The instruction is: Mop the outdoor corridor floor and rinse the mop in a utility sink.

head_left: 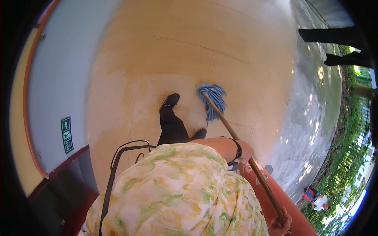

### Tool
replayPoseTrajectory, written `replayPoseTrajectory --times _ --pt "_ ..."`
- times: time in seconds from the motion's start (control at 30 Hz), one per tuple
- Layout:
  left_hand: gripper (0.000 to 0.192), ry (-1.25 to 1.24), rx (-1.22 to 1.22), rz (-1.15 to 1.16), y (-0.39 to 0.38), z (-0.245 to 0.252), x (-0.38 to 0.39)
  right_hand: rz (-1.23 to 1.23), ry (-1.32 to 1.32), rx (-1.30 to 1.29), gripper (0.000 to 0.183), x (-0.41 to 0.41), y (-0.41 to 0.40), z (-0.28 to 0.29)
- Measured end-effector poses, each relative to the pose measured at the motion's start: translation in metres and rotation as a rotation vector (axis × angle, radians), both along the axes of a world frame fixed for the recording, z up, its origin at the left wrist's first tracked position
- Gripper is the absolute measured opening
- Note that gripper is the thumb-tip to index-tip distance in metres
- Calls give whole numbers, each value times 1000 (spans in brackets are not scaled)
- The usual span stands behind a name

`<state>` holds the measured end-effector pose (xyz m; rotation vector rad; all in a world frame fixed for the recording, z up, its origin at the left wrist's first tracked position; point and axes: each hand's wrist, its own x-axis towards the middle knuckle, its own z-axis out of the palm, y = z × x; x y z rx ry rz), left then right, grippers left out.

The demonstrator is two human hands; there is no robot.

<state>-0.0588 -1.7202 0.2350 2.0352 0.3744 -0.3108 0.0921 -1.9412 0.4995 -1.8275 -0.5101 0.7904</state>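
A string mop with a blue head rests on the tan floor. Its wooden handle slants from there down to the right, past my body. With a black band around the wrist, my left hand grips the middle of the handle. My right hand is closed around the upper end, low in the view at the right. Left of the mop head, one of my dark shoes stands on the floor. The other shoe is partly hidden behind my left forearm.
A pale wall with an orange handrail and a green exit sign runs along the left. A red pillar or ledge with peeling paint is beside the handle. Grey paving borders the floor. Dark-trousered legs and a seated person are at right.
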Motion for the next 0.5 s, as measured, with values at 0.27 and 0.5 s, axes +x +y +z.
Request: replayPoseTrajectory --times 0.27,0.5 --pt "22 429 217 493 142 -66 -263 538 393 -178 27 -144 235 -114" --pt "23 692 122 461 197 -21 -389 730 547 -206 52 -202 301 -131"
